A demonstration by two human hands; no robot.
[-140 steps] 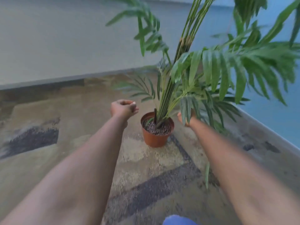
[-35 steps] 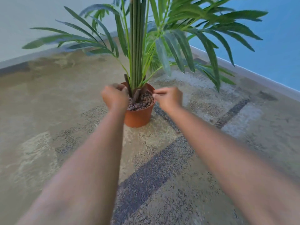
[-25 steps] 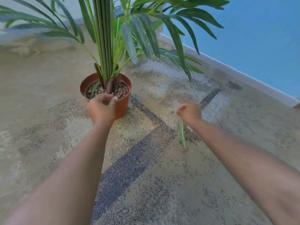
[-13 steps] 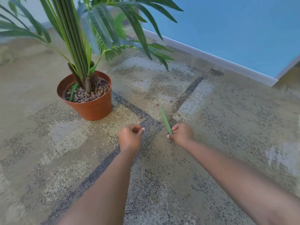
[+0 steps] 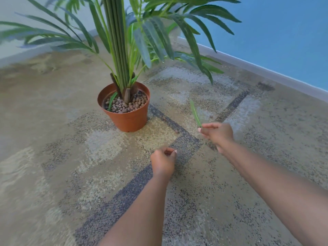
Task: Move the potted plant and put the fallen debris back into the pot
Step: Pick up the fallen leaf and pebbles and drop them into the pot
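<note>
A palm-like plant (image 5: 120,41) stands upright in a terracotta pot (image 5: 130,120) filled with brown clay pebbles (image 5: 126,104), on the carpet left of centre. One loose green leaf (image 5: 112,102) lies on the pebbles. My right hand (image 5: 217,133) is right of the pot and pinches a fallen green leaf (image 5: 194,113) by its base, tip pointing up. My left hand (image 5: 164,161) hovers low over the carpet in front of the pot, fingers curled; I cannot tell if it holds anything. A few stray pebbles (image 5: 176,131) lie on the carpet between the pot and my hands.
The patterned beige and grey carpet (image 5: 88,174) covers the floor. A blue wall with a pale skirting board (image 5: 266,71) runs along the right, and a light wall (image 5: 26,8) along the back left. Long fronds overhang the floor around the pot.
My right hand has lifted the leaf and moved right and up. My left hand stays curled near the carpet. The pot sits farther toward the centre of view as my head turned.
</note>
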